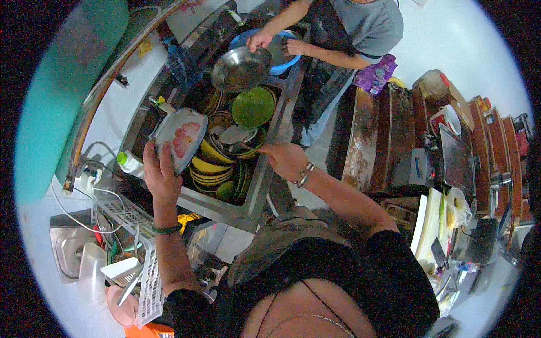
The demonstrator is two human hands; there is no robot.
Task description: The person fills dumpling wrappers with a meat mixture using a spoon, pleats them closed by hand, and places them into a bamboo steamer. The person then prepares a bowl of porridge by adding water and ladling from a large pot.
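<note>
My left hand (162,173) grips the rim of a pale bowl with a pink pattern (182,137), held tilted over the left side of a metal sink (253,211). Below it in the sink stand several stacked yellow bowls (211,169) and a round green dish (253,107). A pale spoon-like utensil (236,134) lies among the dishes. At the sink's right side, my right hand (285,160) has its fingertips at the edge of a yellow-green bowl (258,148); whether they grip it is not clear.
Across the sink, another person (367,25) holds a metal bowl (241,69) beside a blue basin (291,63). A bottle with a green cap (132,164) stands left of the sink. A white plastic rack (148,279) is at lower left, and wooden shelving or steps (361,139) at right.
</note>
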